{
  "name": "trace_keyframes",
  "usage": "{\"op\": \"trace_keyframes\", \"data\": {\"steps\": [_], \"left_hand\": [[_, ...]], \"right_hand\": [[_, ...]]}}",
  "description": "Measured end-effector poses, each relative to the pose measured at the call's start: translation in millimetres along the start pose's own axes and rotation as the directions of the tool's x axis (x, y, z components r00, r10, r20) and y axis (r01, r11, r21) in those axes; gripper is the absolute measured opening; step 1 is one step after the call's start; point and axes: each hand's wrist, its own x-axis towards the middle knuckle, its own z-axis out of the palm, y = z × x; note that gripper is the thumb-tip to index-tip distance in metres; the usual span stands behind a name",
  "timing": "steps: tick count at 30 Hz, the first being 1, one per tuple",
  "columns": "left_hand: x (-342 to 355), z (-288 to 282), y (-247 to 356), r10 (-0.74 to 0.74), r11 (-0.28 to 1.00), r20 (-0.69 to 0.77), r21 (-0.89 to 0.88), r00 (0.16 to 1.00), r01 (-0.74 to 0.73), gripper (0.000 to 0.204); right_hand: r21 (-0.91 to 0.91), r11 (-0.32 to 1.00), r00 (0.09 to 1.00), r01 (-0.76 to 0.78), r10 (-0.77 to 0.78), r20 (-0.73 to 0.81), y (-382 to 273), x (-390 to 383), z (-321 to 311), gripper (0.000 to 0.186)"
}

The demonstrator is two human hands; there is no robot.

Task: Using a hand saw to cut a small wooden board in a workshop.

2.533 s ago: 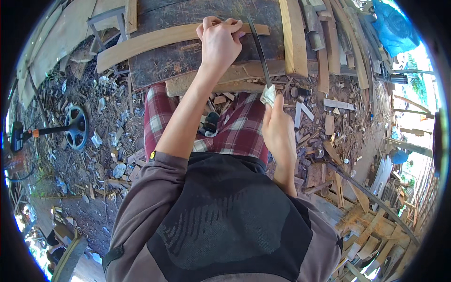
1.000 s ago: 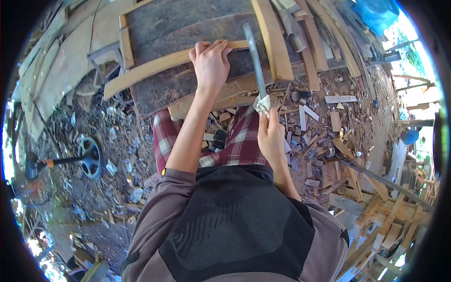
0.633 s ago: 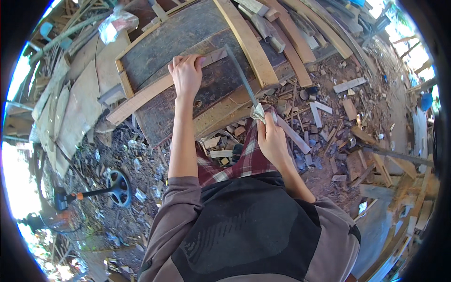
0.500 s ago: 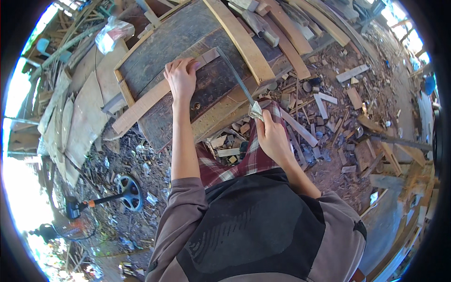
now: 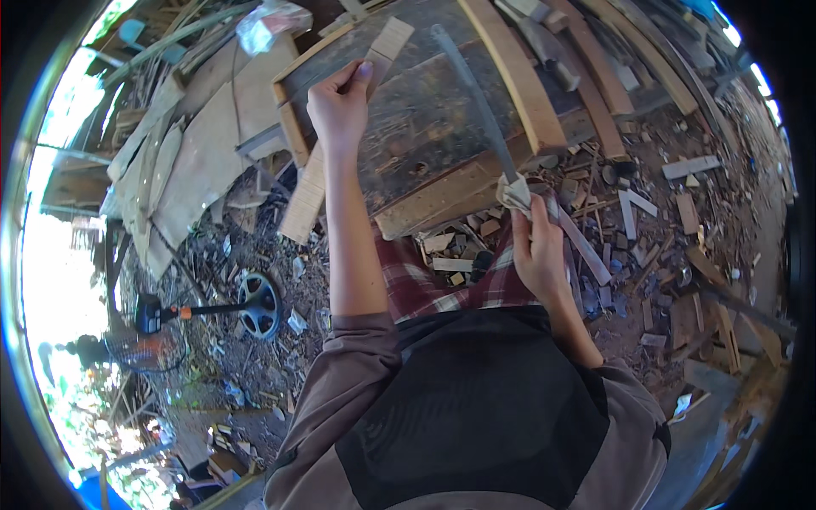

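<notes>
My left hand (image 5: 338, 110) is closed on a thin pale wooden strip (image 5: 302, 204), which now slants steeply from upper right to lower left over the left part of the dark worn bench top (image 5: 399, 136). My right hand (image 5: 540, 255) grips the cloth-wrapped handle (image 5: 514, 192) of a long, narrow metal blade (image 5: 476, 98) that points away from me, to the right of the strip. A thick yellowish board (image 5: 510, 76) lies along the right side of the bench top.
Several loose boards (image 5: 599, 72) lie at the back right. Broken sheet material (image 5: 183, 178) and a clear plastic bag (image 5: 263, 32) are at upper left. A fan (image 5: 127, 348) and a black round-based stand (image 5: 259, 306) sit at left. Wood offcuts (image 5: 688, 212) litter the dirt ground.
My left hand has moved up, swinging the strip from a flatter slant to a steep diagonal, apart from the blade. My right hand and the blade have shifted rightward in the view.
</notes>
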Motion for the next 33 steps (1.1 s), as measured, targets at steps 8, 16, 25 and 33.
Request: {"op": "trace_keyframes", "data": {"steps": [8,16,25,33], "left_hand": [[-5,-58,28,-0.283,0.881,-0.048,-0.408,0.958,0.24,0.033],[3,-127,37,-0.345,0.759,-0.077,-0.61,0.936,0.23,0.032],[5,-182,33,-0.325,0.693,0.111,-0.648,0.939,0.317,0.049],[10,-202,13,-0.369,0.582,0.121,-0.743,0.922,0.33,0.043]], "right_hand": [[-0.057,0.99,0.991,0.127,-0.129,-0.043,-4,-5,1,0.021],[-0.071,0.994,0.996,0.083,-0.084,-0.02,-3,-12,10,0.019],[-0.072,0.997,0.994,0.027,-0.019,0.111,-16,-12,16,0.028],[-0.077,0.991,0.992,0.106,-0.101,0.069,-9,-14,15,0.024]]}}
